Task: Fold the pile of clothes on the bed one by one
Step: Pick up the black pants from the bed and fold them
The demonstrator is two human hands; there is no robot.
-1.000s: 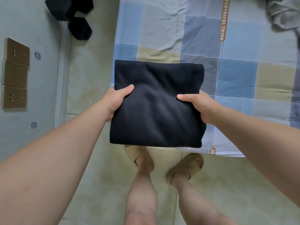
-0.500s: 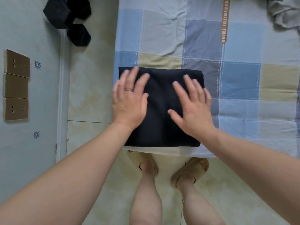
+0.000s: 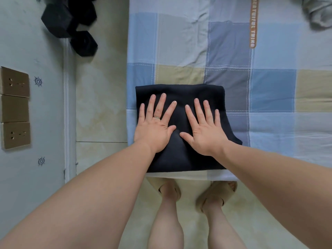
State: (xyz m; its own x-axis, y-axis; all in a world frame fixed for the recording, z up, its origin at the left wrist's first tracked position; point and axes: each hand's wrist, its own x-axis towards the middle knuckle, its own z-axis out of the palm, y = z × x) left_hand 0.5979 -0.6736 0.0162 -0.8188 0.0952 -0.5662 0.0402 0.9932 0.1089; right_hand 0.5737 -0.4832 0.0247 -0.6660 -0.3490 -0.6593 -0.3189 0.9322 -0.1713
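Where the bed (image 3: 269,90) meets the lower centre of frame: 1 folded black garment (image 3: 181,92). Left hand (image 3: 154,130), right hand (image 3: 206,133): 2 hands spread flat on it.

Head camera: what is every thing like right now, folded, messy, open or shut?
black garment: folded into a rectangle, lying flat under both hands.
left hand: open, fingers spread, pressing on the garment.
right hand: open, fingers spread, pressing on the garment.
grey clothes: crumpled, not folded, at the far right.
bed sheet: spread out, lightly creased.
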